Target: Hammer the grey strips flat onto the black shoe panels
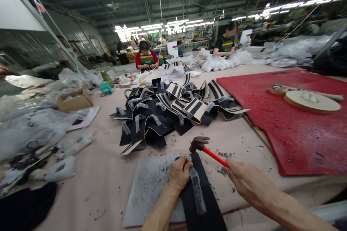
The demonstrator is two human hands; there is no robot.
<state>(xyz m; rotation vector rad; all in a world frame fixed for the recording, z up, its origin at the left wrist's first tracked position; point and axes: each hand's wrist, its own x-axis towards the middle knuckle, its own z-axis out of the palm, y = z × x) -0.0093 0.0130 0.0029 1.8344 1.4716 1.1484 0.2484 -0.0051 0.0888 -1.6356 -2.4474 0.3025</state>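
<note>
My right hand (238,175) is wrapped round the orange-red handle of a claw hammer (215,156). Its dark head hangs above the far end of a black panel (202,184). A strap wrapped in clear plastic (197,191) runs along that panel. My left hand (180,173) is closed, pinching the strap's far end close to the hammer head. Under the panel and my left wrist lies a grey metal plate (149,184), specked with dark bits. What sits exactly between my left fingertips is too small to make out.
Beyond the plate is a heap of black panels (157,115) with wrapped straps. A red mat (260,115) on the right bears a round wooden disc (311,101). A cardboard box (74,101) and plastic bags lie left. Two people sit across the table.
</note>
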